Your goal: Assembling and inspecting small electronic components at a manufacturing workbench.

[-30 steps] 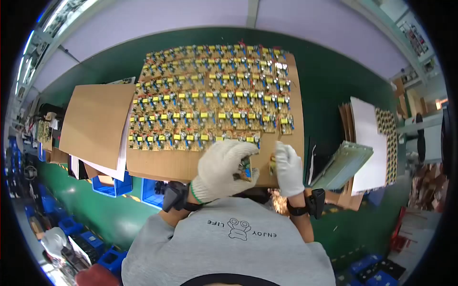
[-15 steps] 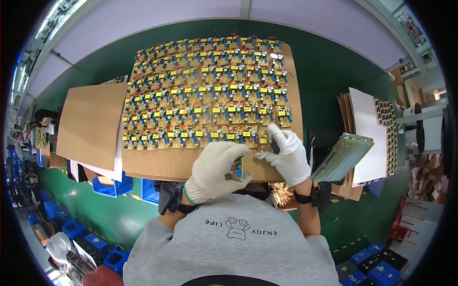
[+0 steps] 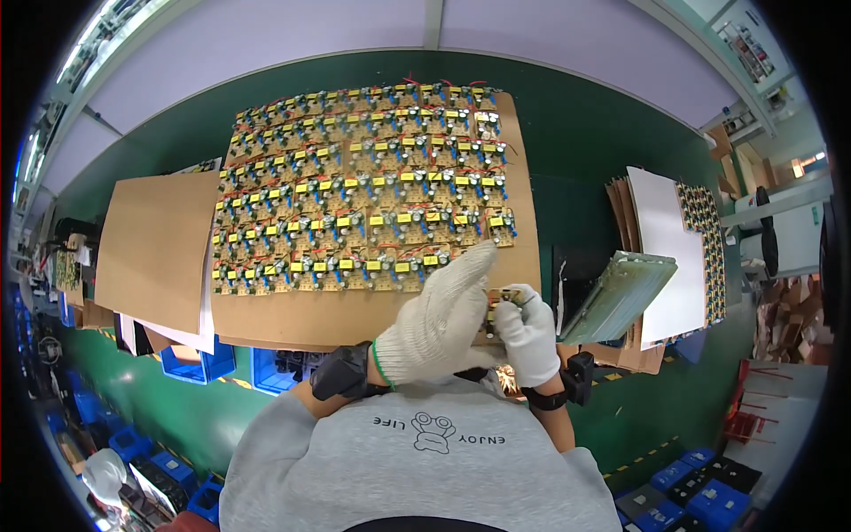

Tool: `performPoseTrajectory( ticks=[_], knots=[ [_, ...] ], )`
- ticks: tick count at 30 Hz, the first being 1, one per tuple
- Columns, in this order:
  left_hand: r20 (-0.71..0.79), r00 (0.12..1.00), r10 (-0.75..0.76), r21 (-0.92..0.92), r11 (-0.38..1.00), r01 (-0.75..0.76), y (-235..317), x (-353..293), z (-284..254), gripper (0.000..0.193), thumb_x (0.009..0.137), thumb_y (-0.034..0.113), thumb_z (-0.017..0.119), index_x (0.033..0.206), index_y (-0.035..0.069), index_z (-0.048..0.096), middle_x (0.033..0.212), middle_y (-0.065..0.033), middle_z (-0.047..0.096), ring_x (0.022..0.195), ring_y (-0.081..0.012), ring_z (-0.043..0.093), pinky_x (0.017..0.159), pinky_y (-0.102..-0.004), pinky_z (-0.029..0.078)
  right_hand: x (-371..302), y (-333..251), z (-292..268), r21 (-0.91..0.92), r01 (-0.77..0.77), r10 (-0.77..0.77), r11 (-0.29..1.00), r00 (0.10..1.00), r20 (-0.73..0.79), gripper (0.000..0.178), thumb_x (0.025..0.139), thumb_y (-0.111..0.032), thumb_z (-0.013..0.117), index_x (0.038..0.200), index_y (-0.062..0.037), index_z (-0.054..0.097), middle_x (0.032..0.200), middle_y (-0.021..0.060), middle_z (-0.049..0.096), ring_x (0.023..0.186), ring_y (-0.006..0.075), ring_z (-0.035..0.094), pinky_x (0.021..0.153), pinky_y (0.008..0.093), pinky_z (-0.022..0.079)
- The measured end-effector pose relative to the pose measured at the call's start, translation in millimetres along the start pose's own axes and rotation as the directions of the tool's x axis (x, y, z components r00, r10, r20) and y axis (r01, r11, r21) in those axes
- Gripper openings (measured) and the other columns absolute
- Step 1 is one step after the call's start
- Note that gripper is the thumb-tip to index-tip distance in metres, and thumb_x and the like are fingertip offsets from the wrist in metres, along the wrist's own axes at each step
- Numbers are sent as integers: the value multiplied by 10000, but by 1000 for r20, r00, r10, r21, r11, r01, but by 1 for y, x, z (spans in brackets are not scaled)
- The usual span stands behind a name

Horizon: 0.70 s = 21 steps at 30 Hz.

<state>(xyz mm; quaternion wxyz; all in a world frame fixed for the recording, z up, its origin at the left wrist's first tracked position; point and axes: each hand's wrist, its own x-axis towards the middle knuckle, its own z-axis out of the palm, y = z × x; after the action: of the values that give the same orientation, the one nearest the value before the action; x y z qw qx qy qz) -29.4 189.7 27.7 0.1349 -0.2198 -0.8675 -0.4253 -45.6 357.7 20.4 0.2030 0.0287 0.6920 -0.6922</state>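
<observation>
My left hand [image 3: 439, 315], in a cream knitted glove with a green cuff edge, stands on edge over the near right part of a cardboard sheet [image 3: 292, 332]. Its fingers point away from me, and between them and the thumb part of a small circuit board [image 3: 490, 321] shows; most of it is hidden. Beside it my right hand [image 3: 529, 337], in a white glove, pinches another circuit board [image 3: 507, 295] by its edge. Rows of tan circuit boards [image 3: 341, 226] with yellow labels, blue parts and red wires cover the sheet beyond my hands.
On the left lie brown cardboard sheets [image 3: 160, 253]. To the right a stack of translucent greenish sheets [image 3: 625, 297] leans near a white board [image 3: 665, 257] and more circuit boards [image 3: 705, 253]. Blue bins [image 3: 275, 368] stand below the table's near edge.
My right hand has lifted a circuit board from the right end of the nearest row and drawn it toward me. My left hand has moved right, close to it. The whole view has shifted slightly.
</observation>
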Motion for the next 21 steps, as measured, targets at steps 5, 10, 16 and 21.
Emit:
performPoseTrajectory(
  ticks=[5,10,16,21],
  knots=[
    [42,994,-104,60,993,102,1,-1,26,889,621,233,832,1351,-14,387,1272,-237,495,1136,-401,511,910,-442,465,-10,-7,-1,-364,336,-368,869,930,-20,214,838,-178,698,850,14,604,674,86,631,609,174,582,583,320,467],
    [71,991,-112,-27,993,115,10,0,27,942,626,178,811,1408,-5,318,872,-151,577,839,-360,583,699,-444,508,-8,9,-17,-168,302,-306,938,952,4,212,852,-181,686,840,10,595,685,67,621,623,156,569,586,306,457],
    [77,969,-236,-33,970,239,15,-4,19,959,630,157,812,1414,-24,291,915,-164,588,856,-352,583,728,-438,500,-3,9,-14,89,118,-127,989,986,109,213,937,-214,596,870,-12,598,714,12,596,669,59,518,629,236,442],
    [97,932,-349,-276,891,362,23,-14,2,869,646,169,802,1365,-29,355,843,-137,597,811,-320,579,756,-411,471,1,5,-14,361,6,-83,932,977,199,389,1004,-347,464,856,-23,619,726,49,577,639,158,534,574,301,422]
  ],
)
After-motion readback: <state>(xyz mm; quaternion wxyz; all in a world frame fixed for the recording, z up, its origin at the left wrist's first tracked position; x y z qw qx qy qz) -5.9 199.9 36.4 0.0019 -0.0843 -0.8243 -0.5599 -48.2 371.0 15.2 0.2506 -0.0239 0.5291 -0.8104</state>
